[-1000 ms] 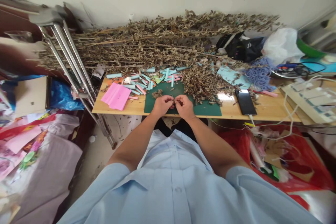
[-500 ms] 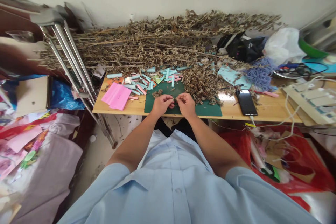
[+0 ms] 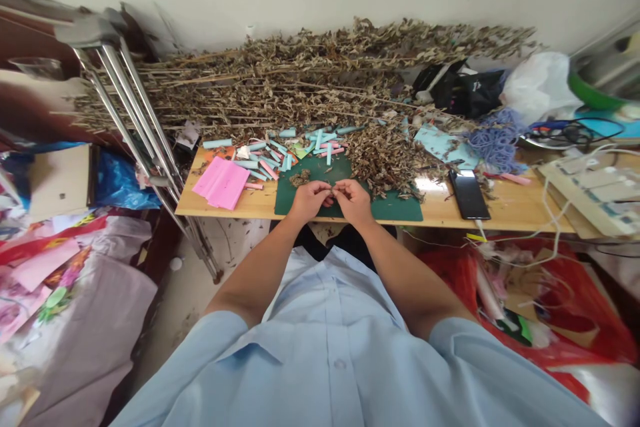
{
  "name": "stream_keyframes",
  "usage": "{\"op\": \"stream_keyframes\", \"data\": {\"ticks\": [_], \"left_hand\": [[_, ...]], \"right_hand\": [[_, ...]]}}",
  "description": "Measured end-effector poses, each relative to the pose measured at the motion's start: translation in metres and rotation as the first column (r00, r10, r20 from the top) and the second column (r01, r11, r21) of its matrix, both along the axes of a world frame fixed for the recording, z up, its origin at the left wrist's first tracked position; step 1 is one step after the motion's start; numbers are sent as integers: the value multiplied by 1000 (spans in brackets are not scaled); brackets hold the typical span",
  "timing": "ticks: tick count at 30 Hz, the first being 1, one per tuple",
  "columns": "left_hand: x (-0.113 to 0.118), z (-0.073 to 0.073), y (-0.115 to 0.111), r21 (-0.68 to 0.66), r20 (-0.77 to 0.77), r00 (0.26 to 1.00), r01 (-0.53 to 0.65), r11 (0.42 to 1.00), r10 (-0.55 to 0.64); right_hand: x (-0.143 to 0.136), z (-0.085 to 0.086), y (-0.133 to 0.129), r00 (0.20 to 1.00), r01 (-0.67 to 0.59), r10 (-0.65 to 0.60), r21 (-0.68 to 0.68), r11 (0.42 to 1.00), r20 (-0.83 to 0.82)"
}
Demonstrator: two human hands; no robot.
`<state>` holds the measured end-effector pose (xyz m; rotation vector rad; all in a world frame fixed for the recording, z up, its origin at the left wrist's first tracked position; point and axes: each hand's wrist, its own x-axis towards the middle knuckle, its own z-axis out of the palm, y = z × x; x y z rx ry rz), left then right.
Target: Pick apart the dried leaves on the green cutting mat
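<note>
My left hand (image 3: 310, 200) and my right hand (image 3: 353, 201) meet fingertip to fingertip over the green cutting mat (image 3: 400, 209). Both are closed in a pinch; whatever lies between the fingertips is too small or hidden to make out. Just beyond my left hand sits a small clump of dried plant bits (image 3: 300, 178) on the mat. A larger heap of dried leaves (image 3: 383, 163) covers the mat's right part, close to my right hand. Several light-blue and pink paper rolls (image 3: 285, 152) lie scattered behind the mat.
Long dried plant stalks (image 3: 280, 90) stretch along the wall. Pink paper sheets (image 3: 221, 183) lie left, near metal crutches (image 3: 133, 90). To the right are a phone (image 3: 469, 195) with a cable, purple string (image 3: 496, 140) and a power strip (image 3: 595, 187). A red bag (image 3: 595, 303) lies below.
The fingertips of both hands have come together; half a second ago a small gap parted them. Otherwise the table looks the same.
</note>
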<state>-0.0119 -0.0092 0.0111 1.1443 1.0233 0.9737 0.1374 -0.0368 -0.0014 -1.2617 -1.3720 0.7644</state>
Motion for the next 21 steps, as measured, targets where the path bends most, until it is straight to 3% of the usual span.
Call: {"op": "stream_keyframes", "data": {"ticks": [7, 15, 21], "left_hand": [[2, 7, -3, -14, -70, 997, -12, 1000, 11], [0, 3, 0, -43, 4, 998, -65, 997, 65], [-1, -3, 2, -42, 62, 997, -50, 998, 53]], "right_hand": [[-1, 3, -3, 996, 6, -8, 18, 1000, 91], [5, -5, 7, 984, 21, -44, -132, 991, -174], [3, -6, 9, 983, 73, -94, -130, 989, -159]]}}
